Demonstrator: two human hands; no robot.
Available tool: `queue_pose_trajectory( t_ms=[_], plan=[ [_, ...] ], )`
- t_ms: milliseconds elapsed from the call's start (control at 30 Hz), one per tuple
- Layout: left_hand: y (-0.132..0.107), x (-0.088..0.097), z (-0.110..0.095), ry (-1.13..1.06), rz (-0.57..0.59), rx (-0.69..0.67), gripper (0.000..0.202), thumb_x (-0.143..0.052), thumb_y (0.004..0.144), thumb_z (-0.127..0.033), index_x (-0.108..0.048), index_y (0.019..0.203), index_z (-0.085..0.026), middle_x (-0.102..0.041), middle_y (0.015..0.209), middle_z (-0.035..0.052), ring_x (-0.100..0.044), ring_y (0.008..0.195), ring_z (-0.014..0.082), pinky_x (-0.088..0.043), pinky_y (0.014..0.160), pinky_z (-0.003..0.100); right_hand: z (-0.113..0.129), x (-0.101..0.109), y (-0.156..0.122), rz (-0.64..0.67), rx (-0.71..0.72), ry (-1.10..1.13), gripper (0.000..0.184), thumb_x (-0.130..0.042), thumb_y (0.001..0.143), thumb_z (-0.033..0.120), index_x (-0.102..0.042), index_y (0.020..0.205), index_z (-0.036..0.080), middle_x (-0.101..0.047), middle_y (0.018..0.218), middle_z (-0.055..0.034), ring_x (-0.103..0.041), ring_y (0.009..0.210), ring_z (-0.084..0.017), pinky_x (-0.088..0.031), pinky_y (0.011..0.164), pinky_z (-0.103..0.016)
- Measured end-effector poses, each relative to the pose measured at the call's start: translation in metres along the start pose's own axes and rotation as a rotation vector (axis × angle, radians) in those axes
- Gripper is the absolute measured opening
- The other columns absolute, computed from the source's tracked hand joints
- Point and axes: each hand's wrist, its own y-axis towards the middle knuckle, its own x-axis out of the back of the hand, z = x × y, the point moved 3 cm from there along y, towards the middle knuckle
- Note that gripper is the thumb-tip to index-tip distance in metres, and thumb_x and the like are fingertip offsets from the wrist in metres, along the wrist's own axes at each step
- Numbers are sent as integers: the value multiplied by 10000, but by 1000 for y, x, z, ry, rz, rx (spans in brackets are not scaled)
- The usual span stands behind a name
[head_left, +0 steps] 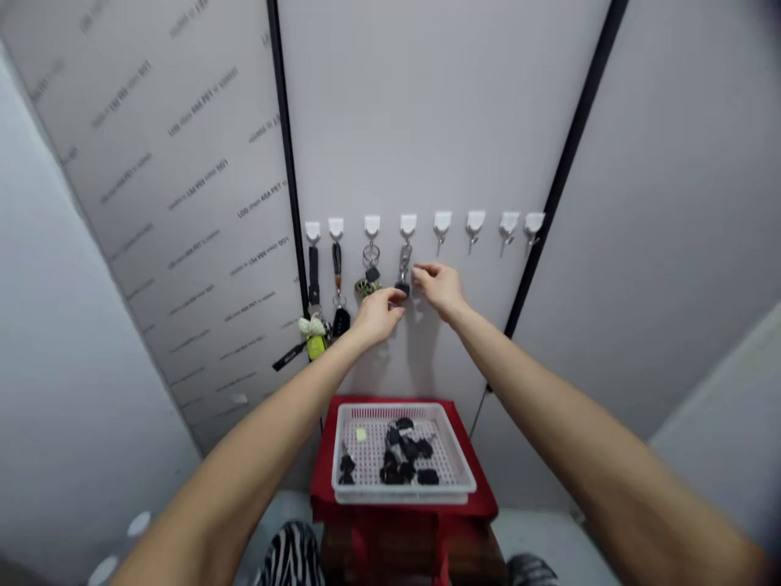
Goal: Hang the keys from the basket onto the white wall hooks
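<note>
A key with a black head [403,288] hangs by a silver clasp [405,259] from the fourth white hook [408,225] on the wall. My left hand [379,316] is at its lower end, the fingertips closed at the black head. Just right of the same key, my right hand [442,286] has bent fingers slightly apart, and I see nothing in them. To the left, a ring with a bronze-coloured round charm [364,287] hangs partly behind my left hand. A black fob on a braided strap [338,264] and a black strap with a green tag [316,346] hang farther left.
Several bare white hooks [475,220] continue to the right. Below, a white perforated basket [404,496] holds black-headed keys [403,456] and a small yellow piece [361,435]. It stands on a red cover [482,488]. Black strips [286,138] run down the wall.
</note>
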Motion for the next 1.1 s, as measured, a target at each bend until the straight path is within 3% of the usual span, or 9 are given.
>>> queue_pose_trajectory(
  t_ms=[100,233,367,500,633,767,867,967,1100],
  plan=[
    [-48,-35,34,-24,130,66,277,-438,618,-142,-510,885,-131,-554,856,44,-479,705,105,-368,679,214,-31,-5,-47,148,-11,-57,288,-415,660,264,-519,870,97,-560,865,-85,-494,743,-112,-364,684,-234],
    [-116,-82,82,-10,269,178,245,-468,578,-129,-542,811,-115,-571,793,63,-491,681,138,-379,639,243,-87,-18,-135,464,-75,-131,128,-500,571,164,-588,658,132,-606,673,-51,-524,614,-133,-387,617,-245],
    [-156,-108,110,77,423,250,299,-507,555,-193,-525,849,-145,-551,822,55,-484,731,154,-361,664,253,-126,-27,-192,670,-26,-392,186,-513,549,170,-589,719,162,-588,744,-59,-510,717,-171,-367,653,-265],
    [-163,-115,114,123,515,251,333,-546,519,-267,-530,838,-171,-539,803,39,-469,737,160,-348,640,241,-132,-29,-204,762,53,-613,280,-495,568,186,-554,842,171,-541,867,-84,-469,833,-191,-342,695,-261],
    [-159,-118,116,96,569,346,255,-506,536,-171,-538,789,-174,-502,595,-13,-446,558,102,-318,504,185,-129,-31,-202,761,18,-653,277,-454,592,164,-543,853,185,-539,849,-76,-488,772,-179,-347,632,-244],
    [-153,-113,122,30,459,429,258,-459,537,-81,-521,775,-158,-445,526,-43,-397,485,63,-284,460,155,-132,-33,-204,740,1,-564,229,-436,620,203,-551,818,197,-557,794,-40,-491,725,-147,-333,604,-217],
    [-150,-109,130,-48,347,513,247,-417,546,-39,-501,753,-144,-428,514,-49,-382,467,49,-274,447,145,-136,-36,-208,836,-23,-490,236,-478,595,277,-561,803,200,-568,715,-12,-491,637,-118,-320,546,-193],
    [-149,-109,133,-148,297,552,223,-413,538,-25,-488,717,-135,-410,494,-56,-373,452,43,-267,436,143,-138,-40,-209,893,-49,-523,284,-519,546,345,-571,790,209,-569,654,1,-484,584,-116,-290,490,-190],
    [-148,-113,134,-341,253,617,224,-391,542,-9,-458,717,-130,-348,432,-80,-327,394,35,-249,408,141,-137,-44,-206,856,-81,-561,240,-496,566,344,-570,757,218,-570,640,5,-489,584,-120,-278,480,-192]
  ],
)
